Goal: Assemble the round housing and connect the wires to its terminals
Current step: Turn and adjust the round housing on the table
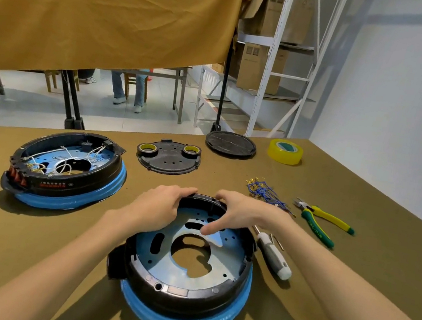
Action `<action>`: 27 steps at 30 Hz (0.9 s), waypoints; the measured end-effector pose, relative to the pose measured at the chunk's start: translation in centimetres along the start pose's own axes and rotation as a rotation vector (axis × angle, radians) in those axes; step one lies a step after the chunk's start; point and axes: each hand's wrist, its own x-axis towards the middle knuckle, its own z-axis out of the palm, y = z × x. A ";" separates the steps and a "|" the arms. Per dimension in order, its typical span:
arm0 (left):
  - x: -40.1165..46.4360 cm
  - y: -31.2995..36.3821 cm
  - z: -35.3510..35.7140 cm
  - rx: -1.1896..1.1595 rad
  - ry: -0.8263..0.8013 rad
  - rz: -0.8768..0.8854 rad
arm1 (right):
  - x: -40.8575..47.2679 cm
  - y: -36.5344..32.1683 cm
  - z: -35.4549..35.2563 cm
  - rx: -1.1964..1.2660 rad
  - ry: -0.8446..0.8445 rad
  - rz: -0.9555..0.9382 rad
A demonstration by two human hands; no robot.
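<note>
I see two round housings on the olive cloth table (pixel 349 294). The near housing (pixel 185 275), a black ring on a blue base, holds only a perforated metal plate. My left hand (pixel 160 207) curls its fingers over the far rim; my right hand (pixel 237 214) grips the same rim, thumb inside. The second housing (pixel 68 172), at left, contains white wires. Two dark covers, four tape rolls, one screwdriver (pixel 273 254), one pair of pliers (pixel 320 220), and a bundle of blue wires (pixel 265 194) lie around.
</note>
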 end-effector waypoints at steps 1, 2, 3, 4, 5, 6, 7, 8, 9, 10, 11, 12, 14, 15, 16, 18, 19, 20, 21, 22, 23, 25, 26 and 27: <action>-0.2 0.0 -0.1 -0.044 0.017 -0.007 | 0.4 0.1 0.5 0.025 0.006 -0.009; -0.5 -0.1 -0.2 -0.116 0.041 -0.025 | 0.8 0.4 1.1 0.053 0.014 -0.011; -1.0 -0.2 -0.4 -0.200 0.072 -0.059 | 1.1 0.7 1.6 0.079 0.026 -0.015; -1.7 -0.6 -0.5 -0.284 0.100 -0.113 | 1.4 1.0 1.9 0.103 0.038 -0.019; -2.6 -1.2 -0.7 -0.356 0.104 -0.190 | 1.4 1.2 2.1 0.119 0.050 -0.016; -3.6 -1.7 -0.7 -0.411 0.076 -0.281 | 1.5 1.3 2.2 0.129 0.066 -0.009; -4.7 -2.3 -0.7 -0.452 0.027 -0.369 | 1.5 1.3 2.3 0.136 0.079 0.003; -5.8 -2.7 -0.6 -0.487 -0.022 -0.435 | 1.6 1.2 2.4 0.145 0.087 0.018; -6.7 -2.9 -0.4 -0.518 -0.049 -0.466 | 1.6 1.0 2.5 0.146 0.089 0.035; -7.3 -3.0 -0.2 -0.532 -0.048 -0.461 | 1.6 0.8 2.6 0.139 0.093 0.053; -7.5 -3.0 0.0 -0.515 -0.031 -0.423 | 1.5 0.6 2.5 0.127 0.098 0.077; -7.5 -2.8 0.1 -0.478 -0.017 -0.369 | 1.2 0.5 2.5 0.117 0.107 0.102; -6.8 -2.5 -0.3 -0.405 -0.016 -0.273 | 0.3 0.6 2.5 0.086 0.123 0.147; -6.3 -2.5 -0.7 -0.376 -0.027 -0.235 | -0.2 0.8 2.7 0.058 0.127 0.166; -5.6 -2.4 -1.3 -0.347 -0.050 -0.195 | -0.7 1.0 2.9 0.026 0.134 0.181; -4.1 -2.4 -2.5 -0.286 -0.127 -0.112 | -1.9 1.4 3.4 -0.025 0.139 0.220; -3.4 -2.2 -3.0 -0.259 -0.160 -0.074 | -2.4 1.6 3.5 -0.041 0.123 0.237; -2.7 -1.9 -3.4 -0.228 -0.188 -0.043 | -3.0 1.7 3.2 -0.047 0.099 0.249; -2.1 -1.6 -3.7 -0.190 -0.214 -0.021 | -3.3 1.9 2.8 -0.016 0.075 0.260; -1.5 -1.3 -3.8 -0.143 -0.232 -0.005 | -3.6 2.2 2.2 0.047 0.062 0.265; -1.0 -1.0 -3.8 -0.092 -0.235 0.002 | -3.7 2.4 1.6 0.122 0.065 0.262; -0.7 -0.6 -3.6 -0.007 -0.181 -0.020 | -3.9 2.7 0.8 0.218 0.108 0.240; -0.7 -0.5 -3.4 0.019 -0.135 -0.029 | -3.9 2.8 0.7 0.248 0.127 0.230; -0.9 -0.3 -3.2 0.049 -0.089 -0.032 | -3.9 3.0 0.7 0.271 0.137 0.221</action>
